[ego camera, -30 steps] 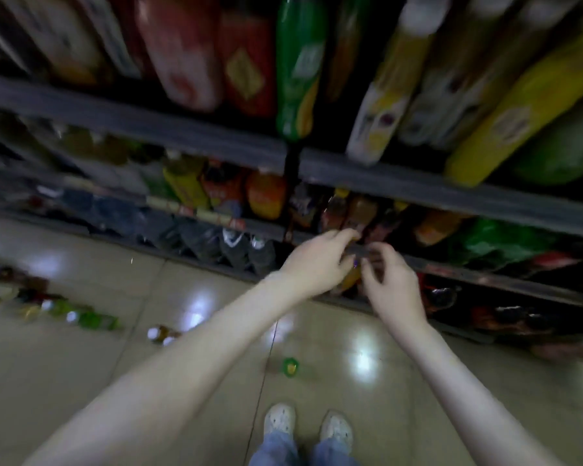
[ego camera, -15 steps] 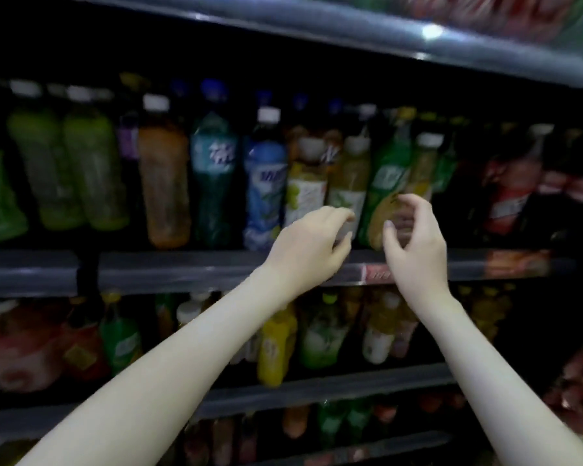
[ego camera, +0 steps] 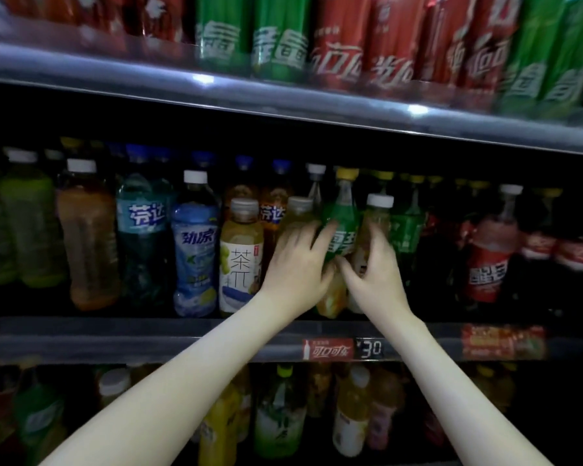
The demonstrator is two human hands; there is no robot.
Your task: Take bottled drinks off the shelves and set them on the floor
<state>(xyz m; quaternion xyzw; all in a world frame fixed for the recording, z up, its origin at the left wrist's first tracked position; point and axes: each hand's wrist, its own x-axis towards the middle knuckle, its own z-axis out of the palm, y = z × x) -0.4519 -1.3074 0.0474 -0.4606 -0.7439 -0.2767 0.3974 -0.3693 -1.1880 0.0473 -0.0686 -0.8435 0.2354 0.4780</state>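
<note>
As both arms reach to the middle shelf, the left hand curls round a pale yellow tea bottle at the shelf's front edge, right of centre, its forefinger lying across a green soda bottle. Just beside it, the right hand wraps a white-capped bottle. Both bottles stand upright. A price tag sits on the front edge below.

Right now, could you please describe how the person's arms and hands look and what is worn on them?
The left hand and right hand are bare: no gloves, rings or watch show. Both forearms are slender and sleeveless to the frame's edge. The fingers are too blurred to judge the nails.
</note>
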